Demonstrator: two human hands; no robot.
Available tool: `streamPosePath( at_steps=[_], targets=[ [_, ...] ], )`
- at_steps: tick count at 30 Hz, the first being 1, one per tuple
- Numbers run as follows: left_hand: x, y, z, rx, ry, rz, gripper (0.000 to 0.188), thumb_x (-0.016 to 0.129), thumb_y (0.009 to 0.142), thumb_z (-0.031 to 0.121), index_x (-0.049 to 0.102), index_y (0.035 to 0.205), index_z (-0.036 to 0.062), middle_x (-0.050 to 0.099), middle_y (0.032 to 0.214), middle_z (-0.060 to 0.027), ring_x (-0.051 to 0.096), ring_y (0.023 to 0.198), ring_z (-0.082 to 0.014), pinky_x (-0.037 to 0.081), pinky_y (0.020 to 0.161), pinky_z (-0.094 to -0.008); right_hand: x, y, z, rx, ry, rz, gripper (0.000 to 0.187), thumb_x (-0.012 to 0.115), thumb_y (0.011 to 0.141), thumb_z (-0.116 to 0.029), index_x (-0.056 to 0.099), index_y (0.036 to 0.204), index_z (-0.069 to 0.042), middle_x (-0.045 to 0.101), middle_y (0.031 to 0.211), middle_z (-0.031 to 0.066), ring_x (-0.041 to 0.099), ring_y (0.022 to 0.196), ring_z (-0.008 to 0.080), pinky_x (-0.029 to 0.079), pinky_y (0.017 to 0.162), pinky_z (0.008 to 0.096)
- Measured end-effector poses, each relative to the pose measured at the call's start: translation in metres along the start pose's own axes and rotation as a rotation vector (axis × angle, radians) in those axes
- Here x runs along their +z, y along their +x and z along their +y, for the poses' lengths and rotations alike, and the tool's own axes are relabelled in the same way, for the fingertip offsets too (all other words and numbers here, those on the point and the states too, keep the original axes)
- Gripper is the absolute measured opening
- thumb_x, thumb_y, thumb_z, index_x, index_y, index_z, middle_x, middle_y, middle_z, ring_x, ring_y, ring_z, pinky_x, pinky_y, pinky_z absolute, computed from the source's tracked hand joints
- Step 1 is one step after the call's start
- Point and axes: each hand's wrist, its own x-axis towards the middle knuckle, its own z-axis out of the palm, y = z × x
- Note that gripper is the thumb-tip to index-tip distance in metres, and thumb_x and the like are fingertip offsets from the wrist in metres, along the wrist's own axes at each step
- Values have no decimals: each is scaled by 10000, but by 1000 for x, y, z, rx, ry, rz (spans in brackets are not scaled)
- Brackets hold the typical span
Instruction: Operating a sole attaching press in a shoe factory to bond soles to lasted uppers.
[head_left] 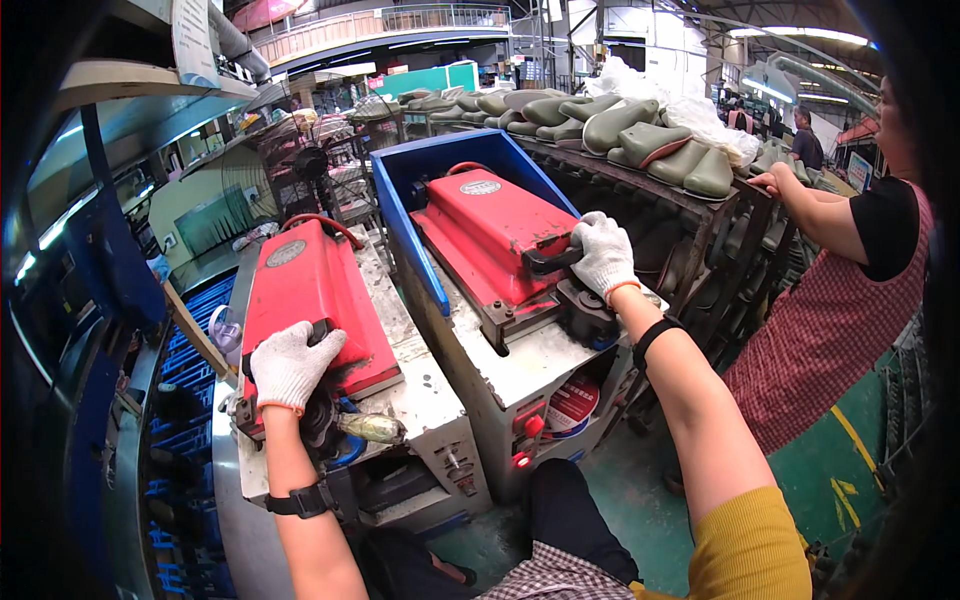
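Two red machine covers lie side by side on pale, worn machine bodies. My left hand (293,366), in a white knit glove, is closed round the black handle at the front of the left red cover (312,290). In the same kind of glove, my right hand (604,254) grips the black handle (548,258) of the right red cover (495,235). That cover sits inside a blue guard (388,205) with raised sides. Below my left wrist, a tape-wrapped lever (371,427) sticks out. A dark metal latch block (588,312) sits under my right hand.
Green clogs (622,128) are piled on a rack behind the right machine. At the right stands a person (800,330) in a checked apron, hands on the rack. Blue racking (190,370) runs along the left. A red-lit switch (522,460) is on the right machine's front.
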Motion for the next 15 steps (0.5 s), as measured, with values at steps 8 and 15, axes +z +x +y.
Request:
streamPosePath(
  at_steps=[8, 15],
  targets=[
    [-2, -2, 2, -14, -20, -12, 580, 701, 845, 629, 703, 778, 52, 698, 775, -212, 722, 782, -390, 527, 702, -465, 3, 1, 2, -9, 2, 9, 140, 792, 746, -140, 720, 863, -170, 664, 1152, 71, 638, 1062, 329, 515, 885, 452],
    [1, -1, 1, 2, -10, 11, 574, 710, 814, 666, 726, 767, 94, 726, 763, -190, 736, 759, -390, 551, 691, -485, 5, 0, 3, -16, 14, 21, 145, 793, 740, -135, 716, 859, -165, 665, 1149, 72, 638, 1058, 330, 518, 881, 450]
  ],
)
